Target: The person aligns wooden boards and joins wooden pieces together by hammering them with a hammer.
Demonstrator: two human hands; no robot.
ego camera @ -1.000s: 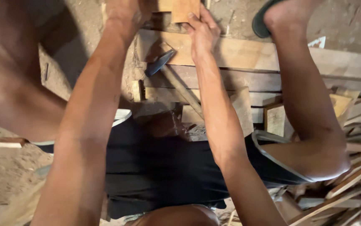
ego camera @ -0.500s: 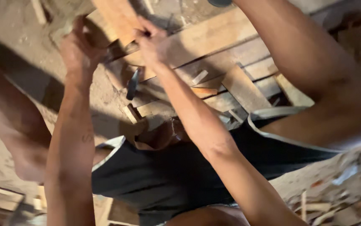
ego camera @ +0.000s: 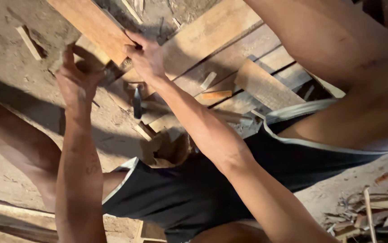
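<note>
Right hand (ego camera: 145, 56) closed over the lower end of a reddish wooden board (ego camera: 92, 24) that runs to 11 o'clock out of view; left hand (ego camera: 74, 78), at 8 o'clock of it, fingers curled against a pale wood block (ego camera: 88, 51) beneath the board. The board is lifted and gripped, not yet set down. At 5 o'clock of the right hand a hammer (ego camera: 137, 102) lies on the dirt floor (ego camera: 9, 58), beside loose planks (ego camera: 221, 45) and wood offcuts (ego camera: 216, 95). Scrap pile (ego camera: 369, 211) at far 4 o'clock. The person's knees crowd both sides.
</note>
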